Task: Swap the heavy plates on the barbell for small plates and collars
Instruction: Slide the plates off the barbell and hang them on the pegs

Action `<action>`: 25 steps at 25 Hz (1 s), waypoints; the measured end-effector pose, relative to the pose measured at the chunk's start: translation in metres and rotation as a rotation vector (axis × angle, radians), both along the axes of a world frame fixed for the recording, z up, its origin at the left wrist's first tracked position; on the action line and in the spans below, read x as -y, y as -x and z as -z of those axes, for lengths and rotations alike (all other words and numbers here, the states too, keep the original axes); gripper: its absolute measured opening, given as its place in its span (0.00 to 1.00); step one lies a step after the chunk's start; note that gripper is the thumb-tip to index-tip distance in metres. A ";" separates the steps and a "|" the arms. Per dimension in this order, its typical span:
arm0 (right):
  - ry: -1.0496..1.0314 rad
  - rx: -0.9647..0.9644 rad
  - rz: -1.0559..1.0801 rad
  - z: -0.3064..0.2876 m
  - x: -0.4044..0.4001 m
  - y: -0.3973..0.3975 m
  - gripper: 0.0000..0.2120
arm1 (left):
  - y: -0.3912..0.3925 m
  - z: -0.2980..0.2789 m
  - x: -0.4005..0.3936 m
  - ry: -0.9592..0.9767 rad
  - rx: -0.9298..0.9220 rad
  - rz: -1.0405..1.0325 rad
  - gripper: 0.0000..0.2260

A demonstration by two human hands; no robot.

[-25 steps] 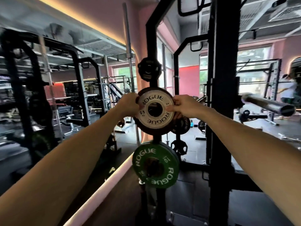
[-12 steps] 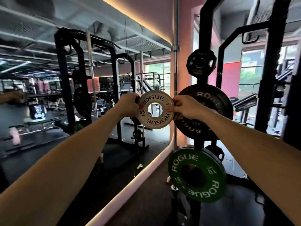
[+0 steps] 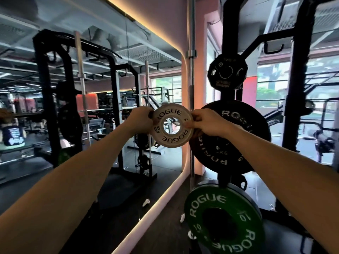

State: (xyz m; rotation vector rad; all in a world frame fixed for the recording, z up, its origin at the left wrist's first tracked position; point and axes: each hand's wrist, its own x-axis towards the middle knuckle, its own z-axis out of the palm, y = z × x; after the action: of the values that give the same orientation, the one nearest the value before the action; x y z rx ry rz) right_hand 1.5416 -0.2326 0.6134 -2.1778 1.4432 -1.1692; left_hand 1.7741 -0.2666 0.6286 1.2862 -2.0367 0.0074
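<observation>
Item: small plate (image 3: 172,125), white, marked 0.5 kg. We grip it by opposite rims: left hand (image 3: 140,120) curled round the left edge, right hand (image 3: 207,122) pinching the right edge with thumb in front. Both arms are outstretched.

Position: held in the air at chest height, face toward us, just left of the black plate (image 3: 244,136) on the storage rack (image 3: 228,85), touching nothing else.

Change: a second ago the plate sat over the black plate on its peg; since then it has come clear, and light shows through its hole.

Also on the rack: green plate (image 3: 223,219) below, a smaller dark plate (image 3: 227,73) above. Mirror (image 3: 91,107) to the left.

Bearing on task: we judge the small plate fetched; carrying it to the barbell, out of view, comes next. Collars not seen.
</observation>
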 end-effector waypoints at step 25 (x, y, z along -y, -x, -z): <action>0.229 -0.077 0.472 -0.146 0.062 0.158 0.14 | 0.197 -0.145 0.165 0.240 -0.153 0.545 0.07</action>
State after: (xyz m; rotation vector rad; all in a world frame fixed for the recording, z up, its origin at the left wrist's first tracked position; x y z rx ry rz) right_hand 1.3839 -0.2950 0.7593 -2.1035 2.0216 -1.4768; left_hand 1.5774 -0.4318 0.7732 0.5444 -2.1132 -0.0923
